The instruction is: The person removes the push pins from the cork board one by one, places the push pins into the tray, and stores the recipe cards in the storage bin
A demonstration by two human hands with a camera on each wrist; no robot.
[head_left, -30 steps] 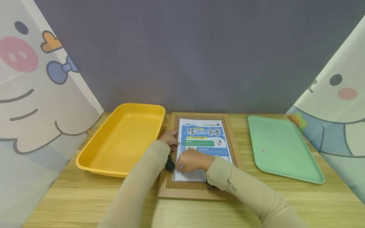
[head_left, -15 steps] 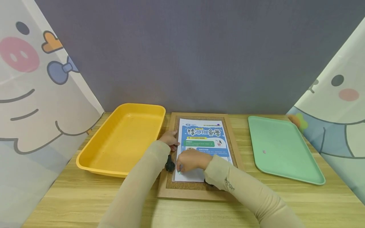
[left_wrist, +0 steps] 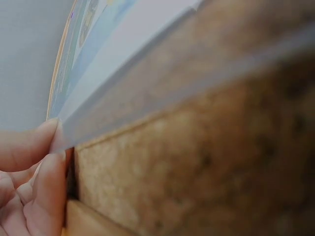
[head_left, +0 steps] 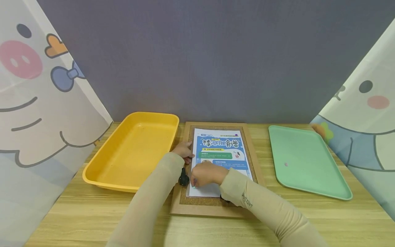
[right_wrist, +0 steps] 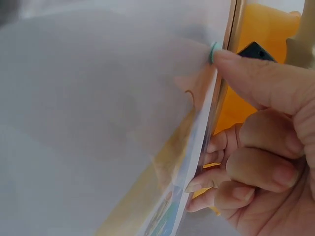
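A printed poster [head_left: 220,142] lies on a wood-framed cork board [head_left: 203,201], with clear plastic film [left_wrist: 147,109] along its edge. At the poster's left side, my left hand [head_left: 182,151] pinches the film between thumb and finger, as the left wrist view shows. My right hand [head_left: 206,174] is over the poster's lower left part. Its thumb presses the flat head of a green thumbtack [right_wrist: 212,53] near the sheet's edge, while the other fingers are curled in. A purple thumbtack [head_left: 236,135] sits in the upper right corner.
A deep yellow tray [head_left: 132,154] stands left of the board, close to my left forearm. On the right lies a shallow green tray [head_left: 308,157] with a small pink thumbtack [head_left: 286,164] on it. A grey wall panel [head_left: 213,61] rises behind the table.
Both hands stay almost where they were. The right hand has shifted very slightly, its thumb still at the green thumbtack.
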